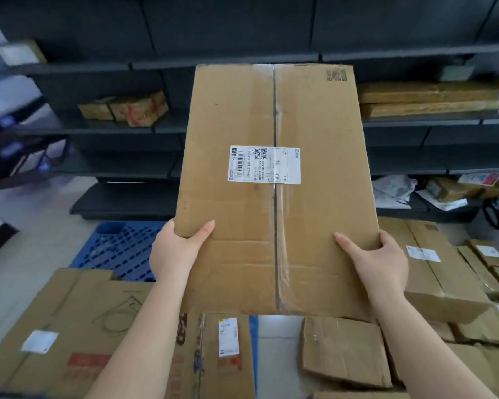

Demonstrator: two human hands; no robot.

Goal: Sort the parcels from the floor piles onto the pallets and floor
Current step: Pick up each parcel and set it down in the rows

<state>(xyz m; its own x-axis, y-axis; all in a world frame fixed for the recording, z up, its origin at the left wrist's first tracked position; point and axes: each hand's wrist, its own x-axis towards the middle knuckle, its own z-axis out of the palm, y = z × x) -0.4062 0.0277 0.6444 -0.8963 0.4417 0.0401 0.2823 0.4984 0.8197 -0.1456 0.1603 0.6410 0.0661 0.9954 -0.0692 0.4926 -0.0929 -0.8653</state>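
Head view: big flat cardboard parcel (274,180) held up in the air w/ both hands, its broad face toward the camera, long axis running away from the person. Taped seam runs down the middle; white shipping label (264,165) sits across that seam, about mid-face. Left hand (179,249) grips the near left corner, thumb lying on the face, other fingers hidden behind the box. Right hand (378,254) grips the near right edge the same way, thumb on top, remaining fingers wrapped out of sight. Both clamp the cardboard; parcel touches nothing else.

Below it, floor piles: large flattened-looking carton (69,326) at lower left w/ small white label, a printed box (225,349) just beside it w/ a label on top, a crumpled brown box (343,349) near centre-right, and a stack of labelled parcels (450,272) along the right side. Blue plastic pallet (121,249) lies on the floor behind the left carton, its visible part bare.

Dark shelving (242,61) at the back: two taped boxes (127,109) on a left shelf, long flat cartons (429,100) on a right shelf, loose poly bags & small parcels (415,191) on the lowest right shelf.
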